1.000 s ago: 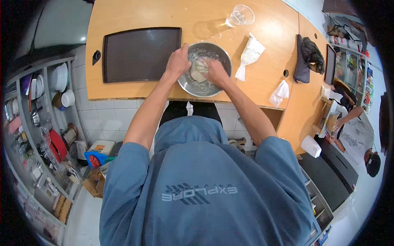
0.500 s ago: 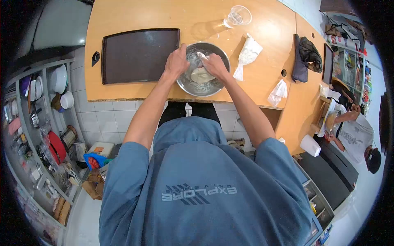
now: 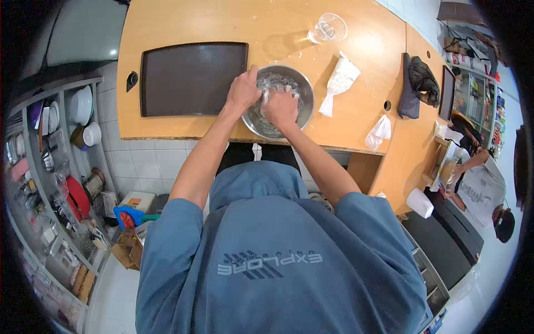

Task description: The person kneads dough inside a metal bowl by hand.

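Observation:
A steel bowl (image 3: pixel 303 106), smeared inside with pale dough residue, stands near the table's front edge. My left hand (image 3: pixel 243 91) grips its left rim, fingers closed round the metal. Inside the bowl is my right hand (image 3: pixel 281 107), pressed down over the dough (image 3: pixel 266 100), which it mostly covers. The fingers of that hand are curled and coated with dough. Right of the bowl lies a tied bag of white powder (image 3: pixel 342 76). Behind it a clear cup (image 3: pixel 330 28) stands on the table.
A dark tray (image 3: pixel 192 80) lies left of the bowl on the wooden table (image 3: pixel 267 16). A small plastic bag (image 3: pixel 379 133) and dark cloths (image 3: pixel 409 92) are at the right. Another person (image 3: pixel 478 183) is at the far right; shelves (image 3: pixel 50 183) line the left.
My right hand has moved down and left in the bowl, from the right side onto the dough, and its fingers have curled. My left hand stays on the rim.

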{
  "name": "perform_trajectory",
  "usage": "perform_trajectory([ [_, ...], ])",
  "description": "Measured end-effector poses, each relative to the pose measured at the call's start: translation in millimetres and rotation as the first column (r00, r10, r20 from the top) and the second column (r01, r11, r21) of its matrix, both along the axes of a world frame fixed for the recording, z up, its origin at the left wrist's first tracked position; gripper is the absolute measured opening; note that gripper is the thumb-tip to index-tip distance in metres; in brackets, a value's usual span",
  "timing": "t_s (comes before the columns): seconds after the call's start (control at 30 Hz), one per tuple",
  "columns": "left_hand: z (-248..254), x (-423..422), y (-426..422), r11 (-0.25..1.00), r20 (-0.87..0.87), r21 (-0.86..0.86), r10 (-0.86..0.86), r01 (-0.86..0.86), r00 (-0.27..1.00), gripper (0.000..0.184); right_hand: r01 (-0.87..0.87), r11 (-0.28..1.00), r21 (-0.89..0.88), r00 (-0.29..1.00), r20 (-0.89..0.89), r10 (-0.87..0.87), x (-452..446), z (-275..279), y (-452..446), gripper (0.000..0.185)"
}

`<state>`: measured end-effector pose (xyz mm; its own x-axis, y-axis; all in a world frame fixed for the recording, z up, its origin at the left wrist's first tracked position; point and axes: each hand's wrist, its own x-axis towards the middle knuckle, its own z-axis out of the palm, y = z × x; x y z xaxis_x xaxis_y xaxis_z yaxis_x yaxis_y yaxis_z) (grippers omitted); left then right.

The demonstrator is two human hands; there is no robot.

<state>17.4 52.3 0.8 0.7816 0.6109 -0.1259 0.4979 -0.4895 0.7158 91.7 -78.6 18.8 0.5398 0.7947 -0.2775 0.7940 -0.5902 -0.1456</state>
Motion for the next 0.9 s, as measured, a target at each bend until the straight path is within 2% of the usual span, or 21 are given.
perform_trajectory([
  [0.2,-1.8,0.7,1.7,1.000,0.035,-0.012,-0.004,0.005,0.999,0.023,0.045,0.995,0.090,0.993,-0.111,-0.034,-1.5,-20.2,12.4,0.029],
  [0.3,-1.7,1.4,3.3,1.000,0.030,-0.014,-0.012,0.012,0.999,0.025,0.031,0.999,0.011,0.987,-0.160,-0.029,6.1,-30.0,17.4,0.028],
  [0.4,0.6,0.9,3.5,0.999,0.025,-0.054,0.009,-0.008,1.000,0.020,-0.036,0.985,0.171,0.992,-0.111,0.056,12.0,-47.2,16.7,0.024],
  [0.5,-8.8,-2.1,2.3,0.997,0.038,-0.073,-0.002,0.005,0.999,0.022,-0.144,0.964,0.223,0.982,-0.088,0.167,20.8,-62.3,19.6,0.020],
  [0.6,-10.4,-6.4,-0.3,0.998,0.039,-0.069,0.012,-0.009,0.999,0.025,-0.126,0.959,0.253,0.982,-0.102,0.156,22.8,-71.6,19.3,0.022],
  [0.7,-4.9,-7.5,-2.2,0.999,0.012,-0.033,0.012,-0.011,1.000,0.030,-0.038,0.998,0.050,0.967,-0.248,0.049,25.8,-41.5,29.5,0.027],
  [0.73,-6.8,-6.6,-0.4,1.000,0.000,-0.017,0.003,-0.003,1.000,0.031,0.069,0.990,0.121,0.953,-0.303,-0.029,26.6,-41.3,31.0,0.033],
  [0.83,-6.8,-7.4,0.1,1.000,-0.012,-0.007,-0.011,0.011,1.000,0.032,0.060,0.996,0.069,0.903,-0.429,-0.025,52.6,-26.0,25.8,0.035],
  [0.87,-4.7,-7.5,1.1,1.000,-0.010,-0.005,-0.017,0.017,1.000,0.031,0.095,0.995,0.027,0.851,-0.521,-0.067,66.0,-27.6,26.4,0.033],
  [0.9,-3.0,-7.3,1.8,1.000,-0.015,-0.007,-0.015,0.015,1.000,0.032,0.027,0.997,0.075,0.855,-0.519,0.015,74.3,-26.4,23.3,0.032],
])
